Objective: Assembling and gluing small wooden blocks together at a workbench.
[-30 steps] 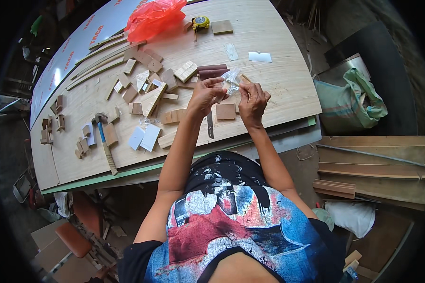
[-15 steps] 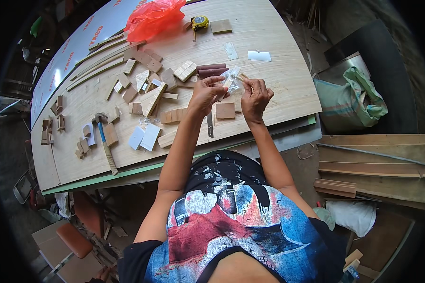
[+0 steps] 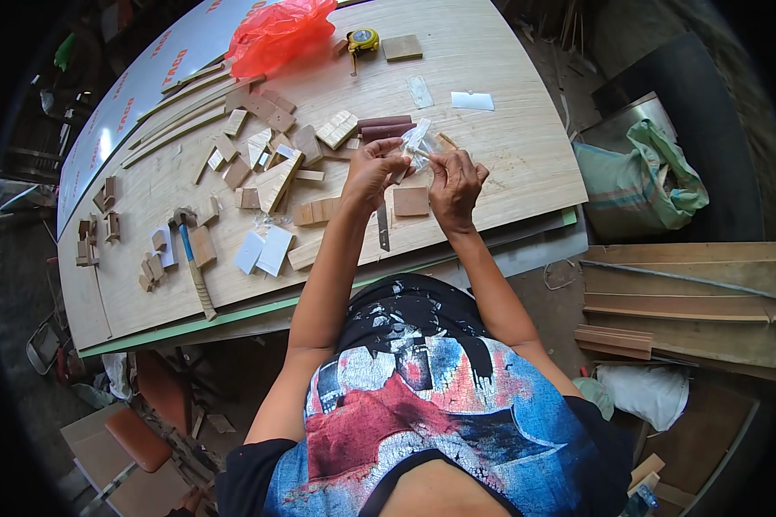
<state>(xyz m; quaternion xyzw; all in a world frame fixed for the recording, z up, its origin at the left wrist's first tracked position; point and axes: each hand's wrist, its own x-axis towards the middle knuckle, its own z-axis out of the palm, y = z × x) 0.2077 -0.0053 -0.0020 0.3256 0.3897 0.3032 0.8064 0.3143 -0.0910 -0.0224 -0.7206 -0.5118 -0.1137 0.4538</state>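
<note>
Head view: my left hand (image 3: 374,177) pinches a crumpled clear plastic bag (image 3: 417,136) between thumb and fingers, up just beyond the square brown block (image 3: 410,202). My right hand (image 3: 455,183), to the block's right, has thumb and fingertips pressed together on a small pale piece (image 3: 419,152) at the bag; I can't tell whether it sits inside. A dark metal strip (image 3: 384,229) lies just left of the block, maroon strips (image 3: 386,127) beyond it, the hammer (image 3: 191,263) well to its left.
</note>
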